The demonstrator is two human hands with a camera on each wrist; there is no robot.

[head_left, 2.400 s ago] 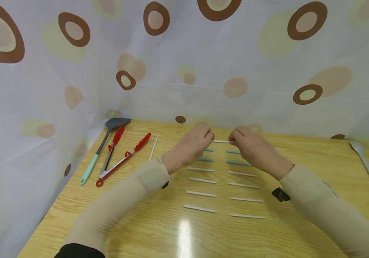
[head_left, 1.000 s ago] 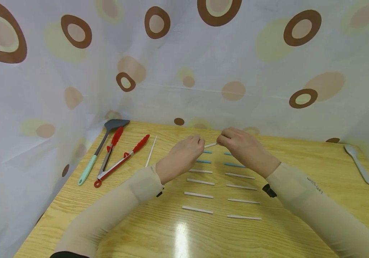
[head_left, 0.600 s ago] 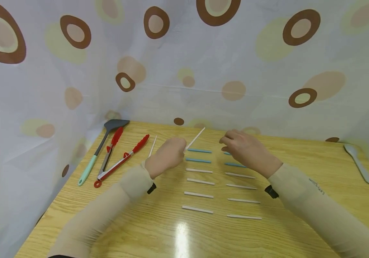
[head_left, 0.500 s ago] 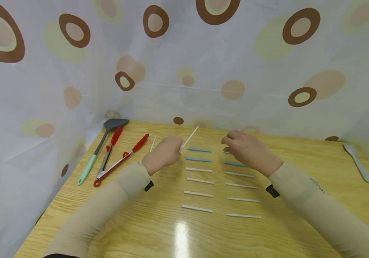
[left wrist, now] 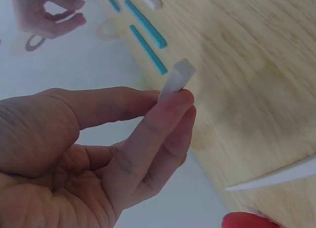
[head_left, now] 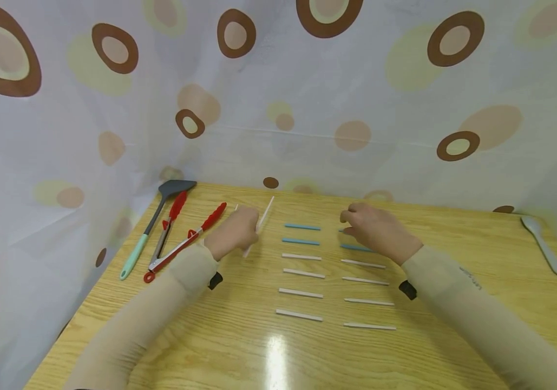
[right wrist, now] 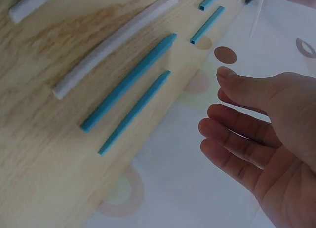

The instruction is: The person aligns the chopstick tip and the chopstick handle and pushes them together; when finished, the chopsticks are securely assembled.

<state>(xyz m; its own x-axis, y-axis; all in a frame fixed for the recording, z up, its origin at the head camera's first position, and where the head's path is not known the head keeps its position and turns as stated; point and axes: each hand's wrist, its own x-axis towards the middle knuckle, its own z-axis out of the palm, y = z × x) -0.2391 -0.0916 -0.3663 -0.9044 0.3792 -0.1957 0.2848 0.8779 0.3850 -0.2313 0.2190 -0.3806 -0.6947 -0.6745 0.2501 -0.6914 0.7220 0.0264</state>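
A long white chopstick [head_left: 265, 214] is pinched between the thumb and fingers of my left hand [head_left: 238, 232], tilted above the table. In the left wrist view the chopstick's squared end [left wrist: 178, 75] points towards the camera. My right hand [head_left: 375, 230] holds nothing; its fingers curve loosely over the right-hand blue stick pieces [right wrist: 129, 84]. Short pieces lie in two columns: blue ones [head_left: 302, 226] at the back, white ones [head_left: 299, 314] nearer, the right column's white pieces [head_left: 369, 326] looking tapered. Another white chopstick [left wrist: 271, 176] lies left, mostly hidden behind my left hand in the head view.
Red-tipped tongs [head_left: 185, 241] and a turner [head_left: 148, 230] with a mint handle lie at the table's left. At the far right is a grey spoon [head_left: 543, 245]. A patterned curtain [head_left: 278, 108] hangs along the back and left edges of the wooden table [head_left: 220, 336].
Both hands held the chopstick between them at first. The right hand let go, and the left hand carried the chopstick leftwards, turning it more upright. The right hand stayed near the blue pieces.
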